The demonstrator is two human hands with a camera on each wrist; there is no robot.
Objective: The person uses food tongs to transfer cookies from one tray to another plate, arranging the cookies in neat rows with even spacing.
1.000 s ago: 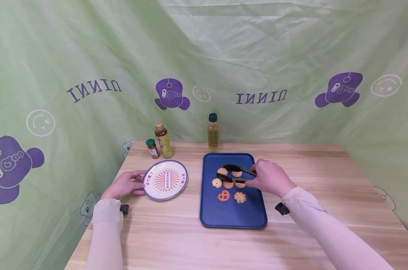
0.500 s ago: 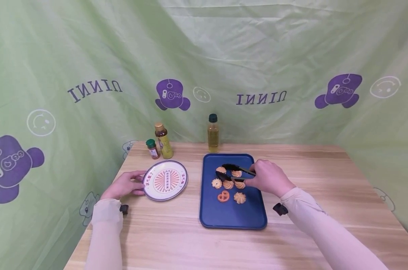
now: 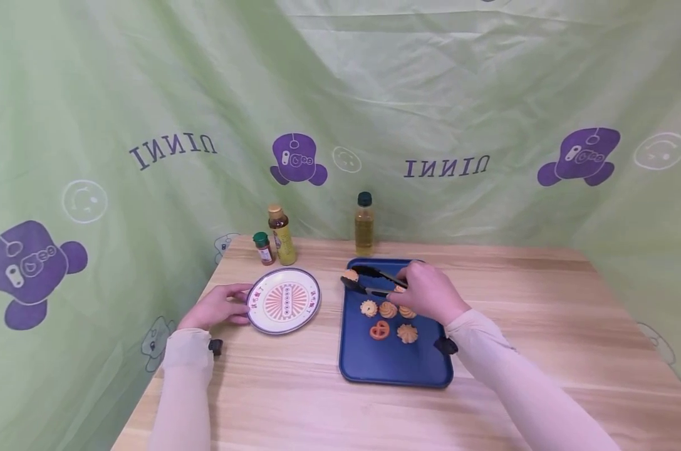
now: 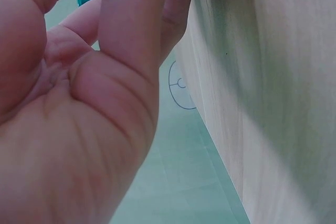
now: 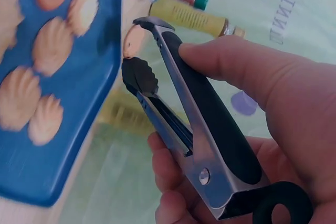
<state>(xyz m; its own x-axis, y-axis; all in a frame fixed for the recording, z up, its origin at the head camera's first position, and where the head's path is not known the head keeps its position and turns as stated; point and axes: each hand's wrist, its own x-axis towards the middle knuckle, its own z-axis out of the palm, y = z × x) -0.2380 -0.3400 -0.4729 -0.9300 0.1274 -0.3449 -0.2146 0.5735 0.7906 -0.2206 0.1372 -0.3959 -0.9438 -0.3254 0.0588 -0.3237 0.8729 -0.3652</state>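
Note:
My right hand [image 3: 433, 293] grips black-and-metal tongs [image 5: 207, 111], thumb on one arm and fingers around the other. Between the tongs' black tips is a round, pale-brown cookie [image 5: 134, 40]; in the head view it overlaps the blue tray's [image 3: 396, 371] upper left edge. Several piped cookies [image 3: 406, 333] and an orange-brown pretzel-shaped one [image 3: 379, 330] lie on the tray. My left hand [image 3: 216, 307] rests at the left rim of a white patterned plate [image 3: 286, 302], fingers and thumb spread and touching the edge. The left wrist view shows mostly that hand's palm.
Behind the plate stand a small green-capped jar [image 3: 264, 248] and a yellow-labelled bottle [image 3: 284, 238]. An oil bottle [image 3: 364, 225] with a dark cap stands just behind the tray. A green printed curtain [image 3: 329, 81] hangs behind the wooden table [image 3: 284, 388].
My right hand has carried the tongs leftward, with the cookie lifted off its spot at the tray's back. The left hand stays at the plate. The head view has shifted slightly.

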